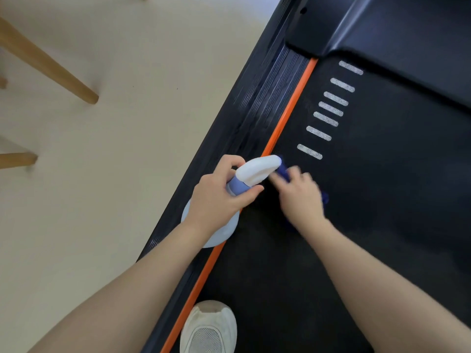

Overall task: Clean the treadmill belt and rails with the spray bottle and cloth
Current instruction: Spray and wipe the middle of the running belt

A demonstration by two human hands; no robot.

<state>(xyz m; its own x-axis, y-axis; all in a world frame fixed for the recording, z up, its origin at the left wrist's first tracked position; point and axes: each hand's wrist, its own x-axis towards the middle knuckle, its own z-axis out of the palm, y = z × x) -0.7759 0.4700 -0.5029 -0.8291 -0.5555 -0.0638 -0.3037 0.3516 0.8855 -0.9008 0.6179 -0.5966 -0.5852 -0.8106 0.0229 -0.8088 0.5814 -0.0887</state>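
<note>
A white sneaker (209,327) stands on the treadmill belt (369,200) below both forearms, and wooden chair legs (48,62) sit well left of the hands on the pale floor (142,72). The left hand (216,197) grips the neck of the spray bottle (254,171) over the orange strip (288,115) beside the side rail (265,98). The right hand (300,197), blurred, presses a dark blue cloth (285,173) flat onto the belt, just beside the nozzle. Bare belt stretches right of it.

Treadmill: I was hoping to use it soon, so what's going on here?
A person is cleaning it. Their left hand grips a spray bottle over the orange-edged side rail. Their right hand presses a dark blue cloth on the black belt beside the rail. A white shoe stands on the belt's edge.
</note>
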